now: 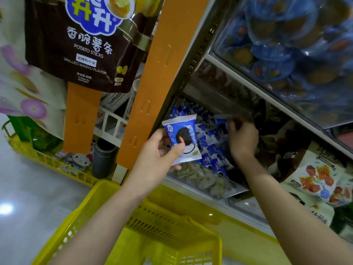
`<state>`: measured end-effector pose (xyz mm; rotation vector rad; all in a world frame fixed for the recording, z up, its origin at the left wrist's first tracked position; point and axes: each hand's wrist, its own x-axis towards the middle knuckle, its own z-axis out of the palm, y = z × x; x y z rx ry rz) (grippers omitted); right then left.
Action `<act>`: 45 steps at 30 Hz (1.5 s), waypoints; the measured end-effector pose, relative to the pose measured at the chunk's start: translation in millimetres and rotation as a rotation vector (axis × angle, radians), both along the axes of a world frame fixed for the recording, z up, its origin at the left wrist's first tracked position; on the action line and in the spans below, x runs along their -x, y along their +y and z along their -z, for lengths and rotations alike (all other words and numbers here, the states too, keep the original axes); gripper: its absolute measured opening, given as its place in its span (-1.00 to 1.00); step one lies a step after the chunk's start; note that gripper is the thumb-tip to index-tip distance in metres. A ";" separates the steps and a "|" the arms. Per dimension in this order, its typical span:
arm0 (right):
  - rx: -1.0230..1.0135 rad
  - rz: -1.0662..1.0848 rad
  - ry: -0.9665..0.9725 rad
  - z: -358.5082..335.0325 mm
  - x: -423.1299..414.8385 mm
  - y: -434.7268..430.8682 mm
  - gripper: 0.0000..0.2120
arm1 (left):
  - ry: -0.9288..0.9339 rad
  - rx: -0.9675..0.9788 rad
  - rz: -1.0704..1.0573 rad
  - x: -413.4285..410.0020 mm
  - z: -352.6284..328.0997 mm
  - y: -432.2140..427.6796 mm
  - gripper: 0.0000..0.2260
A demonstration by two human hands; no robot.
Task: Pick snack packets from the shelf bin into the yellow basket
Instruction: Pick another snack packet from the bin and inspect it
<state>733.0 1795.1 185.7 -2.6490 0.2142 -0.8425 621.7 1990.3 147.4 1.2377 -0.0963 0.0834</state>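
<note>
Pinching near-upright, camera-facing snack packet in left hand

head-worn view, down, close to shelf bin

Shop: stocked snack shelves

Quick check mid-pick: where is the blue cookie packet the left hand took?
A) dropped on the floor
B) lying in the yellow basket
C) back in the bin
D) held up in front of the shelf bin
D: the left hand pinches the blue cookie packet in the air in front of the shelf bin, above the yellow basket, not yet in it.
</note>
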 end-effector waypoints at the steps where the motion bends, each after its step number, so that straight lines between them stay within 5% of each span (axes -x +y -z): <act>1: -0.089 -0.083 -0.049 -8.8 8.0 4.7 -0.79 | 0.008 -0.004 -0.017 0.4 -0.1 -0.6 -0.76; 4: -0.499 -0.374 -0.126 -33.9 38.6 21.0 -0.87 | 0.044 -0.024 -0.075 2.1 0.8 -1.9 -0.75; 7: -0.873 -0.541 0.119 -46.8 70.3 35.4 -0.86 | 0.058 -0.040 -0.130 5.4 0.4 -3.9 -0.82; 10: -0.959 -0.635 0.328 -44.8 90.7 48.4 -0.87 | 0.108 0.016 -0.106 9.8 -2.0 -6.6 -0.89; 13: -0.855 -0.673 0.369 -35.4 101.6 58.7 -0.91 | 0.134 0.148 0.076 17.1 -3.7 -10.3 -0.68; 18: -0.672 -0.694 0.332 -27.3 110.8 65.5 -0.92 | 0.066 0.045 0.127 24.7 -4.9 -12.2 -0.54; 24: -0.604 -0.505 0.224 -21.8 103.2 56.8 -0.84 | 0.044 0.019 0.148 21.8 -5.8 -9.5 -0.60; 30: -0.751 -0.633 0.596 -19.6 95.9 42.3 -0.81 | 0.014 -0.019 0.216 20.9 -6.1 -8.9 -0.62; 35: -0.765 -0.416 0.353 -26.1 71.4 20.1 -0.84 | 0.013 -0.047 0.169 19.1 -3.0 -7.6 -0.66; 39: -0.414 -0.245 0.068 -34.2 27.6 -7.3 -0.89 | 0.015 -0.046 0.139 16.5 -2.6 -5.3 -0.66; 45: 0.097 -0.058 0.256 -10.1 -16.7 -31.3 -0.70 | 0.031 -0.069 0.133 14.4 -1.3 -6.0 -0.65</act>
